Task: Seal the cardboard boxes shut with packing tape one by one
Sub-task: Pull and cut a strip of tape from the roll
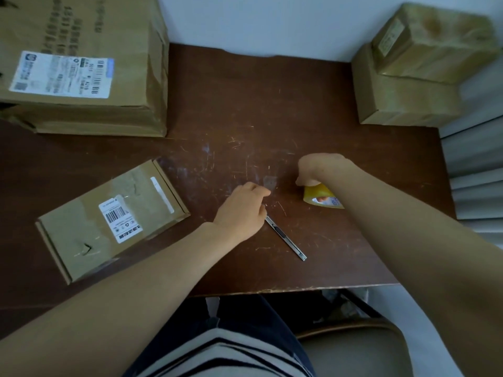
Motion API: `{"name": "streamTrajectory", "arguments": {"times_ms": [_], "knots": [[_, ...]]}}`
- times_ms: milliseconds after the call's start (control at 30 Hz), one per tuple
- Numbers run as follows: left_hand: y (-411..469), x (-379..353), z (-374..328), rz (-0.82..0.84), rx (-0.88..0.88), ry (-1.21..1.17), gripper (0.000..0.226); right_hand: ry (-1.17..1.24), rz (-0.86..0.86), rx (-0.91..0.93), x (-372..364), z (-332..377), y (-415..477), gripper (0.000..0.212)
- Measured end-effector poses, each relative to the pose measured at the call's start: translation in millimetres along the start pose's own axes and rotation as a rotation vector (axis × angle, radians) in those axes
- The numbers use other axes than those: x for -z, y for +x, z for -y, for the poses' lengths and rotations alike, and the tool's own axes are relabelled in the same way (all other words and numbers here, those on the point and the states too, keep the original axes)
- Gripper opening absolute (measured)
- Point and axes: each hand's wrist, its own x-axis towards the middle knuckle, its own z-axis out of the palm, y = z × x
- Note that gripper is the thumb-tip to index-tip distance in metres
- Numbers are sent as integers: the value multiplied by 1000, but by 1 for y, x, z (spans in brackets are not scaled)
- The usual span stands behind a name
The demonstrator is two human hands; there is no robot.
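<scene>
Right hand: fingers curled round tape, centre-right on desk. Left hand: fingers curled over far end of knife; can't tell if gripping. Box near left, flat: probably light, stiff, prone to sliding. Pin it by an edge. Hold the tape roll through its core.

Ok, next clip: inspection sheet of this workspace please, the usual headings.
Surface: dark brown wooden table, heavily scratched.
Job's things: flat cardboard box with barcode label, near left; large stacked cardboard boxes, far left; two tape-wrapped boxes, stacked far right; yellow packing tape roll; slim metal utility knife, lying flat.
Clutter: nothing seen.
Hands: right hand grips the tape roll; left hand curled over the knife's end, grip unclear.
Cables: nothing seen.
Surroundings: pale wall behind; chair seat below table edge.
</scene>
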Motion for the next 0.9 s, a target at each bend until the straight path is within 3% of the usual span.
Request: {"name": "streamTrajectory", "arguments": {"times_ms": [100,200,300,467,667,767,900], "knots": [[18,6,-6,-42,5,-26,41,44,-9,-4,-1,-4,-6,21],[42,6,-14,-35,-21,-21,46,102,-31,-14,-4,-12,-14,22],[70,-1,-25,73,-100,71,55,152,-64,-37,-10,-17,-17,29],[102,-13,-37,260,-177,268,63,268,-93,-34,-19,-26,-15,20],[111,-15,-44,276,-241,280,49,396,-144,-8,-26,-42,-15,26],[115,-14,-45,253,-264,265,30,376,-159,-24,-24,-40,-14,25],[118,-14,-43,262,-291,284,28,319,-213,-31,-20,-36,-13,22]]}}
